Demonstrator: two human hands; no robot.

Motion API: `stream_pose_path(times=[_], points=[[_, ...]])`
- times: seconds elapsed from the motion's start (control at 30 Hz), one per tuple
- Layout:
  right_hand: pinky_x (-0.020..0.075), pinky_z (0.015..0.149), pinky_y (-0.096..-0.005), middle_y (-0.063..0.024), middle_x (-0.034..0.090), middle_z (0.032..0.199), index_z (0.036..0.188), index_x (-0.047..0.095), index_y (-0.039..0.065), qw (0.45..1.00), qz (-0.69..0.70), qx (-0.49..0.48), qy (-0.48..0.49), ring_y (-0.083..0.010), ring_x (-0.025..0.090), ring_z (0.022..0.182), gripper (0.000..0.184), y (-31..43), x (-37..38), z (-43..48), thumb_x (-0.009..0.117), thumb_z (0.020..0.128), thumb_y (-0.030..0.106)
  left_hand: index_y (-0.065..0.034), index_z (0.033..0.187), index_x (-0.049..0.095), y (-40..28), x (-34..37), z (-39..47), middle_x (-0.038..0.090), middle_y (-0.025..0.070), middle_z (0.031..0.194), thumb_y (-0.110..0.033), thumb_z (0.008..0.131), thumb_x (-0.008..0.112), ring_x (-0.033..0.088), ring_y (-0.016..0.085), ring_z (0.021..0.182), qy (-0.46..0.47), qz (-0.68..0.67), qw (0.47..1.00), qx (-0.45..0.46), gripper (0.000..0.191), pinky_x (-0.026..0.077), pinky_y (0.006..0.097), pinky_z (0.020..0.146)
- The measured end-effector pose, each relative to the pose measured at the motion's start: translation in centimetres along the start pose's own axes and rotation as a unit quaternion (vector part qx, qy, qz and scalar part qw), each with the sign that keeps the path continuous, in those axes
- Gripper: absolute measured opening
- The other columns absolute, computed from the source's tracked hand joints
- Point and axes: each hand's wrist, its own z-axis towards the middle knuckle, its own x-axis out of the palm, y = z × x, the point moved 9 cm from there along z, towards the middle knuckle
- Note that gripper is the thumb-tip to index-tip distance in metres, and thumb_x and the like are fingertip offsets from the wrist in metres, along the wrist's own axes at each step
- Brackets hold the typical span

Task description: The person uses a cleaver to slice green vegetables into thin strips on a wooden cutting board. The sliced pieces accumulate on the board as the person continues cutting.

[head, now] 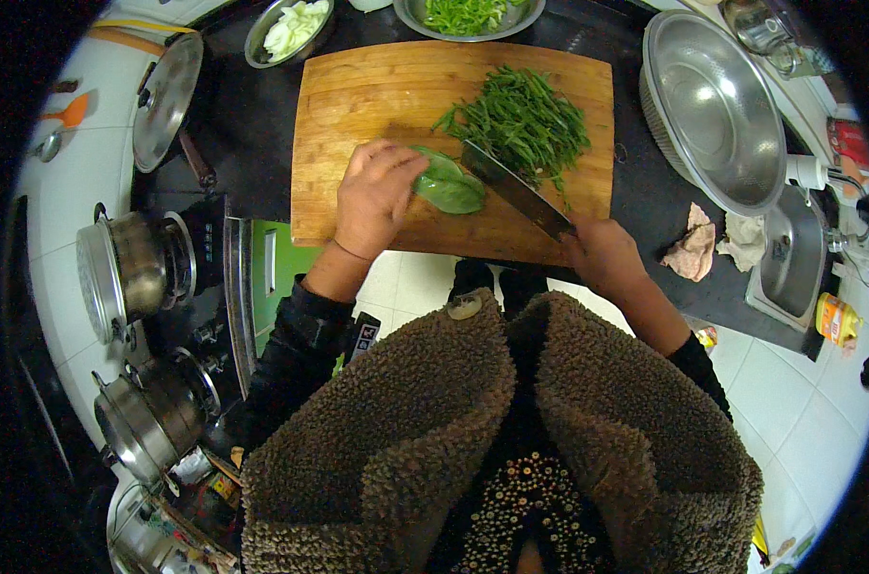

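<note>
A wooden cutting board (362, 93) lies before me on the dark countertop. My left hand (377, 194) rests on it, its fingers closed on a small stack of flat green leaves (450, 188). In my right hand (610, 255) is the handle of a cleaver (517, 190); its wide dark blade slants up and left, its tip just right of the leaves. Beyond the blade spreads a heap of thin-cut green strips (524, 118). Whether the blade touches the leaves or the strips, I cannot tell.
Behind the board stand a metal bowl of pale slices (294, 32) and a bowl of chopped greens (470, 18). A large steel colander (721, 107) is at right, near cloths (691, 244) and a sink (793, 265). Lidded pots (136, 269) and a pan lid (167, 100) are at left.
</note>
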Motion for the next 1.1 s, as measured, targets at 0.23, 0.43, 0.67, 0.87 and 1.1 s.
stream_pose_path(times=[0.23, 0.43, 0.67, 0.87, 1.1], points=[[0.0527, 0.074, -0.0545, -0.0225, 0.067, 0.086, 0.101, 0.061, 0.004, 1.000, 0.023, -0.011, -0.014, -0.0439, 0.066, 0.081, 0.020, -0.3, 0.2, -0.2, 0.058, 0.090, 0.022, -0.0102, 0.104, 0.070, -3.8, 2.5, -2.0, 0.063, 0.0039, 0.103, -0.011, 0.073, 0.062, 0.060, 0.026, 0.095, 0.015, 0.041, 0.993, 0.108, 0.032, 0.053, 0.0364, 0.081], [0.0525, 0.074, -0.0548, -0.0247, 0.066, 0.086, 0.101, 0.060, 0.003, 0.999, 0.036, -0.018, -0.030, -0.0451, 0.065, 0.080, 0.019, -0.4, 0.3, -0.3, 0.059, 0.090, 0.019, -0.0082, 0.104, 0.069, -3.3, 3.4, -2.0, 0.063, 0.0053, 0.103, -0.011, 0.074, 0.062, 0.060, 0.027, 0.095, 0.000, 0.036, 0.995, 0.098, 0.031, 0.052, 0.0378, 0.081], [0.0531, 0.071, -0.0547, -0.0263, 0.066, 0.089, 0.106, 0.061, 0.002, 0.998, 0.048, -0.034, 0.000, -0.0451, 0.065, 0.080, 0.024, 1.0, 1.2, 0.4, 0.059, 0.088, 0.018, -0.0082, 0.100, 0.070, -0.2, 0.5, -2.3, 0.063, 0.0060, 0.102, -0.008, 0.069, 0.072, 0.059, 0.028, 0.093, -0.050, 0.060, 0.997, 0.010, 0.031, 0.051, 0.0384, 0.080], [0.0497, 0.069, -0.0519, -0.0234, 0.065, 0.080, 0.104, 0.060, 0.002, 0.999, 0.029, -0.008, -0.012, -0.0451, 0.063, 0.078, 0.021, 1.3, 0.5, 1.1, 0.060, 0.090, 0.016, -0.0115, 0.102, 0.070, -4.1, 1.7, -4.9, 0.063, 0.0035, 0.101, -0.014, 0.073, 0.067, 0.060, 0.024, 0.091, 0.026, 0.020, 0.992, 0.125, 0.029, 0.050, 0.0387, 0.075], [0.0503, 0.071, -0.0545, -0.0253, 0.065, 0.085, 0.106, 0.059, 0.002, 0.997, 0.071, 0.006, -0.013, -0.0463, 0.063, 0.081, 0.023, -0.8, -0.2, 0.3, 0.058, 0.089, 0.018, -0.0099, 0.103, 0.068, -5.9, 2.8, -3.4, 0.062, 0.0035, 0.103, -0.014, 0.072, 0.065, 0.058, 0.022, 0.091, 0.013, -0.009, 0.987, 0.161, 0.031, 0.049, 0.0370, 0.074]])
